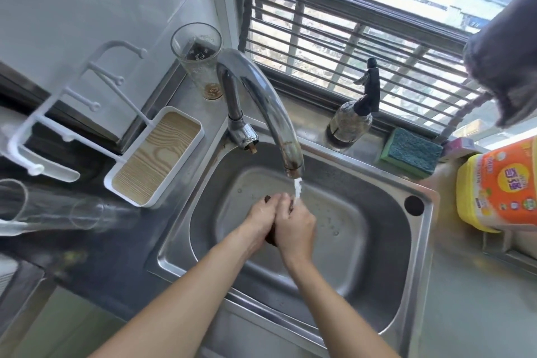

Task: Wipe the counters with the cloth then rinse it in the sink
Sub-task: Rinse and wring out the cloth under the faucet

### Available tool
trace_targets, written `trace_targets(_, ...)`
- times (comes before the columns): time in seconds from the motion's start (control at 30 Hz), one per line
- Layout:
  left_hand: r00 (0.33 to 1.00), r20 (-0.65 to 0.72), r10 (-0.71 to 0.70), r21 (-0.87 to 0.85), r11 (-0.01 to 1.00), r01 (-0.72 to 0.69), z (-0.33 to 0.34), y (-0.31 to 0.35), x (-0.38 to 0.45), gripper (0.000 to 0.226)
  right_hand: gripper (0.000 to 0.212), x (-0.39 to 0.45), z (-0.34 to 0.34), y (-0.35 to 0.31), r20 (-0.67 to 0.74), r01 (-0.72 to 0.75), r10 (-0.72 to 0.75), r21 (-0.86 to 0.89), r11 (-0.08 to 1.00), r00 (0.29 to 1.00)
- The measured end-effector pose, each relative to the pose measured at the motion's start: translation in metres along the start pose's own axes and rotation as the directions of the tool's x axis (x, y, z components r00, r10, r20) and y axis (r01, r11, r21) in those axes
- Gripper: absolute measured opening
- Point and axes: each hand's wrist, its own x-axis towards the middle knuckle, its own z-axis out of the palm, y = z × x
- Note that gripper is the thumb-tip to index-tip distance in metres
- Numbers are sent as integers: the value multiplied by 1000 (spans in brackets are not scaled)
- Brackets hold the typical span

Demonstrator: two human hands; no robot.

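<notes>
Over the steel sink [412, 264], my left hand [260, 219] and my right hand [295, 227] press together around a small dark brown cloth [271, 237]. Only slivers of the cloth show, between the fingertips and below the palms. Water runs from the curved chrome faucet [270, 107] onto my right hand's fingers.
A white tray with a wood-grain base [157, 157] and a tall glass [197, 58] stand left of the faucet. A spray bottle [353, 119], a green sponge [411, 152] and an orange-yellow detergent jug [499, 186] line the right side. A grey cloth [505, 58] hangs upper right. Glasses [52, 206] lie on the left.
</notes>
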Motion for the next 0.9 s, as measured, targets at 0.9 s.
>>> trace_targets(0.9, 1000, 8, -6, -89, 996, 7, 18, -17, 0, 20, 28, -2, 3, 11, -57, -256, 275, 226, 940, 960)
